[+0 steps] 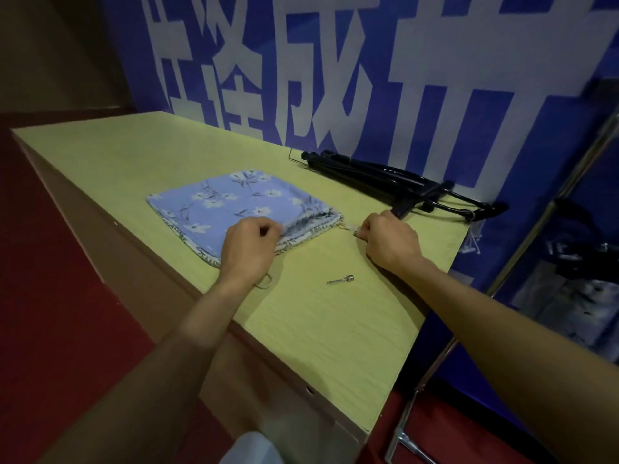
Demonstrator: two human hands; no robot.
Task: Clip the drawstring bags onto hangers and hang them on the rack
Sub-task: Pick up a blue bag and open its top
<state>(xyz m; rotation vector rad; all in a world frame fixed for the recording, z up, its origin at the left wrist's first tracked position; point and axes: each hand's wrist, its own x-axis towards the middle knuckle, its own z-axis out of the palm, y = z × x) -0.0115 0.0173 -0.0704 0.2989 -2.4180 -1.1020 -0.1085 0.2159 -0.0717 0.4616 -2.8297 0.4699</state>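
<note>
Right at the bottom edge, a pale blurred patch (249, 447), too soft to say what it is. Above it two bare forearms reach forward, the left forearm (160, 356) coming up over the desk's near corner and the right forearm (502, 316) crossing in from the right side. The yellow-green desk (318, 329) runs away on a diagonal, with red floor (67, 262) to its left.

Further up the desk top, a small metal pin (341, 280) lies on its own between the two wrists. A loop of cord (264, 283) peeks out just beside the left wrist.

Now the hands. The left hand (249, 244) sits knuckles up on the near right part of the drawstring bag (217, 202), fingers curled into the gathered mouth of the fabric. The right hand (388, 242) is just right of the bag's mouth, fingertips pinching the end of the drawstring (348, 227), which runs taut and short back to the bag's corner.

The bag itself lies flat near the middle of the desk, blue with white flowers, mouth puckered toward the right.

Behind the right hand, black hangers (385, 177) lie in a pile along the desk's far right edge, against a blue banner (301, 78) with large white characters. At far right stand the chrome poles of the rack (542, 222), beside the desk.
</note>
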